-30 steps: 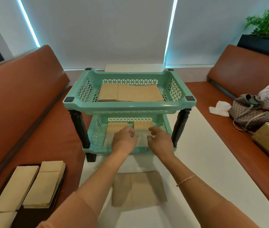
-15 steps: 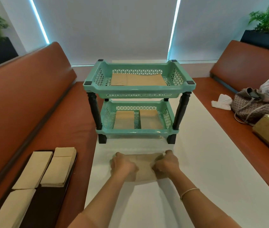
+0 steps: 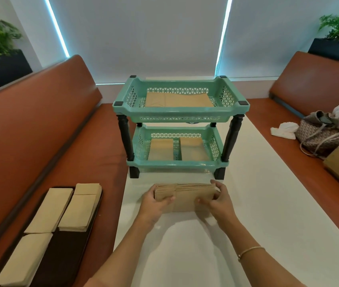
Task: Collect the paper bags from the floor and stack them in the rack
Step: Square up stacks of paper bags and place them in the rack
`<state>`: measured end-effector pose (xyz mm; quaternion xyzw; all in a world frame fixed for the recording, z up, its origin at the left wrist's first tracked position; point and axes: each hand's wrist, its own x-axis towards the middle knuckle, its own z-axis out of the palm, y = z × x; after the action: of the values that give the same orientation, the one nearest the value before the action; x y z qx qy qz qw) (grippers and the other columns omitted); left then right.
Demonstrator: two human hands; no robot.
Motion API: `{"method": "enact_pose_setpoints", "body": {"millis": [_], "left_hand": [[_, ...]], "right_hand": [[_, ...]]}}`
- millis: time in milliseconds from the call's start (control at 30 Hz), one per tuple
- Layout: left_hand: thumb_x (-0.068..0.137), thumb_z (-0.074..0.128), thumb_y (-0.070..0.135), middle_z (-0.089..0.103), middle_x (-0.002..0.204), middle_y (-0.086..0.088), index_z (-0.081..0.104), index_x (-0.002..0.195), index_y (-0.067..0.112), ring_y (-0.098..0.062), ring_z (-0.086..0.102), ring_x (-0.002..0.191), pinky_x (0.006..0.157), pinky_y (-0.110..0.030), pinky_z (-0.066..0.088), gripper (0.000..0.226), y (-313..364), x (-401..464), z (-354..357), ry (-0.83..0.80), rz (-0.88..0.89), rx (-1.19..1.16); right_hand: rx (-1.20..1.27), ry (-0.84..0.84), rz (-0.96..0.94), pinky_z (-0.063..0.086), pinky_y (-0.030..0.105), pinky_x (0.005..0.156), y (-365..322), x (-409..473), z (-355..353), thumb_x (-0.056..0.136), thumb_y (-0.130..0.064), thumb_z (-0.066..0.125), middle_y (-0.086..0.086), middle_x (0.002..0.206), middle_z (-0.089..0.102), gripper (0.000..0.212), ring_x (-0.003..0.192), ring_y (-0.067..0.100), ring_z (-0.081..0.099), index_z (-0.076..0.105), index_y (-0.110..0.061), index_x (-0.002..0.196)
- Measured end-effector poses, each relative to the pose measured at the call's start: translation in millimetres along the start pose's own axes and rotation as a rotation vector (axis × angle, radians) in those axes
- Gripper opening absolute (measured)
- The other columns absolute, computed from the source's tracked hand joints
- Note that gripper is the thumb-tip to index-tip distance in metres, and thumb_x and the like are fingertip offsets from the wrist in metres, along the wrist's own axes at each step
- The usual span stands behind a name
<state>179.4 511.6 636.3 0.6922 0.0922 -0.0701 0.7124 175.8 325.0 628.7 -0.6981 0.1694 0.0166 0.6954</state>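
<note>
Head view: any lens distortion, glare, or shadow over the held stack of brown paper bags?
Head view: wide-angle bending curves the orange bench backs at the edges; bright blue-white strips glow beside the blinds; the stack of brown paper bags, gripped by left hand and right hand, is evenly lit and sharp; soft arm shadows fall on the white tabletop.

Both forearms extended forward, converging. Left hand [image 3: 157,200] palm down, thumb curled over left end of paper bag stack [image 3: 185,196], grip closed. Right hand [image 3: 218,200] mirrors, fingers wrapped round right end. Thin bracelet [image 3: 251,251] on right wrist.
</note>
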Motion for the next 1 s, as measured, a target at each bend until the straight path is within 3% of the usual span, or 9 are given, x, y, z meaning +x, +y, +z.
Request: {"method": "enact_pose_setpoints", "body": {"millis": [67,167,300,500,667,733,800,900,1000], "left_hand": [[0.069,0.08,0.005,0.056,0.107,0.012,0.054,0.106,0.024,-0.006,0.051,0.105,0.086,-0.016,0.039,0.048,-5,-2,3,0.033,0.056,0.042],[0.06,0.085,0.002,0.056,0.111,0.009,0.052,0.114,0.022,-0.003,0.052,0.104,0.083,-0.01,0.046,0.067,-14,-2,6,0.016,0.061,0.033],[0.055,0.088,0.005,0.065,0.109,-0.003,0.053,0.104,0.026,-0.02,0.059,0.107,0.097,-0.04,0.049,0.064,-14,5,7,0.031,0.039,0.045],[0.056,0.087,0.004,0.059,0.116,-0.005,0.053,0.104,0.029,-0.022,0.054,0.112,0.09,-0.031,0.049,0.063,-16,5,4,0.027,0.073,0.059],[0.06,0.087,0.01,0.059,0.107,0.004,0.051,0.1,0.034,-0.015,0.052,0.108,0.089,-0.022,0.043,0.059,-4,8,2,0.057,0.173,0.203],[0.063,0.086,0.015,0.059,0.107,0.007,0.052,0.101,0.036,-0.01,0.049,0.107,0.087,-0.017,0.039,0.055,4,7,1,0.048,0.213,0.337],[0.07,0.081,0.023,0.055,0.103,0.012,0.057,0.107,0.034,-0.01,0.044,0.107,0.101,-0.028,0.035,0.046,13,7,-1,0.025,0.252,0.642],[0.077,0.069,0.036,0.056,0.098,0.01,0.062,0.108,0.028,-0.016,0.042,0.112,0.117,-0.044,0.009,0.032,28,14,-4,-0.06,0.324,1.224],[0.079,0.062,0.034,0.058,0.11,0.009,0.06,0.111,0.028,-0.017,0.042,0.114,0.114,-0.045,0.017,0.032,38,21,-1,-0.154,0.416,1.517]], "right_hand": [[0.004,-0.013,-0.022,0.053,0.026,0.069,5,-3,3,0.07,0.01,0.072,0.002,0.097,0.061,0.057,0.085,0.013,0.06,0.047,-0.02,0.111],[-0.039,-0.017,-0.023,0.052,0.024,0.068,12,-5,7,0.07,0.01,0.07,-0.001,0.095,0.063,0.047,0.09,0.017,0.061,0.054,-0.02,0.102],[-0.067,0.014,-0.045,0.051,0.034,0.084,12,1,8,0.072,0.006,0.071,-0.007,0.094,0.063,0.044,0.095,0.019,0.06,0.055,-0.024,0.1],[-0.164,-0.011,-0.038,0.053,0.036,0.083,16,2,6,0.071,0.002,0.07,-0.007,0.096,0.063,0.044,0.091,0.015,0.059,0.051,-0.033,0.089],[-0.208,0.012,-0.08,0.052,0.035,0.083,8,4,5,0.073,0.003,0.065,-0.01,0.089,0.06,0.041,0.093,0.02,0.058,0.052,-0.029,0.095],[-0.254,-0.018,-0.067,0.052,0.034,0.081,7,3,3,0.073,0.002,0.064,-0.008,0.091,0.061,0.042,0.093,0.02,0.058,0.052,-0.025,0.102],[-0.338,-0.026,-0.033,0.051,0.032,0.077,8,2,0,0.071,0.003,0.063,-0.003,0.092,0.062,0.042,0.09,0.021,0.059,0.054,-0.021,0.104],[-0.406,-0.009,-0.031,0.048,0.03,0.076,5,6,-3,0.072,0.003,0.062,0.0,0.095,0.062,0.039,0.091,0.021,0.058,0.057,-0.018,0.105],[-0.468,-0.054,-0.08,0.05,0.032,0.082,-2,9,-4,0.075,0.003,0.062,-0.001,0.097,0.061,0.037,0.093,0.021,0.056,0.059,-0.016,0.107]]}}
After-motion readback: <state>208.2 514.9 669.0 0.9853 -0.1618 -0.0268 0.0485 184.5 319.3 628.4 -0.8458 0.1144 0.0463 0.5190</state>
